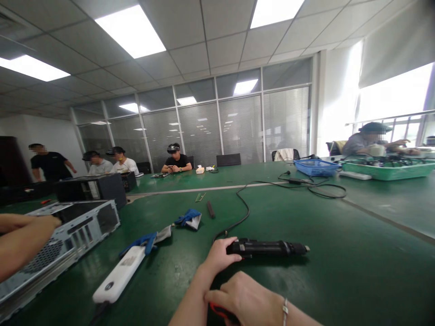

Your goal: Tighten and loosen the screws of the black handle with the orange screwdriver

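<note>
A black electric screwdriver lies on the green table, its tip pointing right and its cord leaving the back end. My left hand grips that back end between thumb and fingers. Close below it, my right hand is closed around a red and black object. Most of that object is hidden under the hand, so its kind does not show. A bracelet circles my right wrist.
Left of me stands an open metal computer case, with another person's arm over it. A white power strip, blue-grey gloves and a brown bar lie nearby. Blue and green baskets stand farther right. Several people sit around.
</note>
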`<state>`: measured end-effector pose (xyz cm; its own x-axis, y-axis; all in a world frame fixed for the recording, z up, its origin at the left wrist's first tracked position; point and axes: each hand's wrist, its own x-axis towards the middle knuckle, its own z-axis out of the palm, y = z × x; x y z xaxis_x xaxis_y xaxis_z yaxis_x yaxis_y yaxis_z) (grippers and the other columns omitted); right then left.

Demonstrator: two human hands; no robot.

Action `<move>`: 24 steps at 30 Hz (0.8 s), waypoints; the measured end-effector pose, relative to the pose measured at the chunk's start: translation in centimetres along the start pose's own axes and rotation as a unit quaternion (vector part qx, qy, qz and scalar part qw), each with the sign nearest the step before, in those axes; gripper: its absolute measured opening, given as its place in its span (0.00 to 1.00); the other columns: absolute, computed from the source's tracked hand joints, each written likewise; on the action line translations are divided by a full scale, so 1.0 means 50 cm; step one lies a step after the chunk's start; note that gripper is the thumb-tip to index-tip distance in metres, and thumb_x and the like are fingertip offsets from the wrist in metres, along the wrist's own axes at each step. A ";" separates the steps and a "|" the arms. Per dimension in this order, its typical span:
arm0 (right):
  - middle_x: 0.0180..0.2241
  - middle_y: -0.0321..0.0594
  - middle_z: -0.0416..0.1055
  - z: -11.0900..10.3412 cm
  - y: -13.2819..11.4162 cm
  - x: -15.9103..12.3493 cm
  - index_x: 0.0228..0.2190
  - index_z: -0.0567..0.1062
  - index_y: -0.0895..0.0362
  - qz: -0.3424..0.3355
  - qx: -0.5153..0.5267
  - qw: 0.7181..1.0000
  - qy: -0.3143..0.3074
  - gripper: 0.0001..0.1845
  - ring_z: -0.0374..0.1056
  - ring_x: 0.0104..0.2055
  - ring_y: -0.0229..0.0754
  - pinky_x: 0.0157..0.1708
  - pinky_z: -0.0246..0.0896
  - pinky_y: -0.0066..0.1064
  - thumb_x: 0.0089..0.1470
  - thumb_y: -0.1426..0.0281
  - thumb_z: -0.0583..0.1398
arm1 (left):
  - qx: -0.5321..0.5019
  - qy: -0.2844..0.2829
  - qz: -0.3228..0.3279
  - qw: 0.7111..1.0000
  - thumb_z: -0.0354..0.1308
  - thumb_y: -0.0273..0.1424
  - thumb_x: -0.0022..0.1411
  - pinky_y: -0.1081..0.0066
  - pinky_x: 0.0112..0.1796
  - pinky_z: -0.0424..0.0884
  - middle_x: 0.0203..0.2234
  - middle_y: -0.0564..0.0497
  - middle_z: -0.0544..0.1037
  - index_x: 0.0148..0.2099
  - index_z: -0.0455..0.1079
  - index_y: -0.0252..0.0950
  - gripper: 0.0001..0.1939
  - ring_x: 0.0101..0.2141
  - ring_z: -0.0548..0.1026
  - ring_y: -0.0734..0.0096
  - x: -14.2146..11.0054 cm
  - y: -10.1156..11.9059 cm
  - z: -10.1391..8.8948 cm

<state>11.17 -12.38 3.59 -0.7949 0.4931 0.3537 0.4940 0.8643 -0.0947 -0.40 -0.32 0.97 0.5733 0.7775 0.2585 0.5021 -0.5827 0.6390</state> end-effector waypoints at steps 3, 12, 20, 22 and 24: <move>0.29 0.33 0.72 -0.001 -0.007 -0.005 0.48 0.68 0.54 0.015 0.008 1.000 -0.010 0.25 0.62 0.23 0.36 0.22 0.50 0.26 0.46 0.67 0.61 | 0.007 -0.003 -0.009 1.000 0.67 0.33 0.47 0.61 0.56 0.61 0.53 0.44 0.73 0.59 0.66 0.36 0.35 0.53 0.71 0.55 0.000 -0.003 0.001; 0.46 0.43 0.71 -0.033 0.057 -0.095 0.54 0.66 0.52 0.091 0.025 0.987 0.128 0.26 0.68 0.46 0.46 0.45 0.64 0.34 0.53 0.63 0.61 | 0.004 -0.004 0.007 1.000 0.65 0.35 0.49 0.60 0.58 0.60 0.55 0.44 0.70 0.60 0.65 0.35 0.35 0.56 0.68 0.55 -0.002 -0.010 0.004; 0.50 0.47 0.67 -0.062 0.252 -0.273 0.51 0.70 0.51 0.371 0.025 0.921 0.117 0.34 0.64 0.50 0.54 0.51 0.59 0.45 0.43 0.54 0.65 | 0.022 -0.005 -0.011 1.000 0.65 0.36 0.49 0.62 0.57 0.60 0.55 0.43 0.70 0.60 0.65 0.35 0.35 0.55 0.68 0.55 -0.011 0.004 -0.002; 0.48 0.46 0.68 -0.061 0.267 -0.289 0.51 0.70 0.51 0.393 0.052 0.915 0.080 0.33 0.65 0.48 0.53 0.49 0.60 0.42 0.43 0.55 0.65 | 0.029 -0.003 -0.011 1.000 0.65 0.36 0.50 0.61 0.57 0.60 0.55 0.43 0.71 0.60 0.65 0.35 0.35 0.55 0.69 0.55 -0.011 0.007 -0.004; 0.46 0.44 0.69 -0.062 0.269 -0.291 0.51 0.70 0.51 0.393 0.068 0.914 0.073 0.29 0.67 0.45 0.49 0.47 0.61 0.40 0.47 0.56 0.62 | 0.039 -0.001 -0.009 0.999 0.64 0.36 0.51 0.61 0.57 0.60 0.55 0.43 0.71 0.60 0.64 0.35 0.34 0.55 0.69 0.56 -0.010 0.009 -0.005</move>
<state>30.46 -8.24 0.08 -0.1523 0.9574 0.2454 0.8366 0.2571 -0.4837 -0.65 -0.93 1.32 0.5650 0.7874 0.2464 0.5608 -0.5856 0.5853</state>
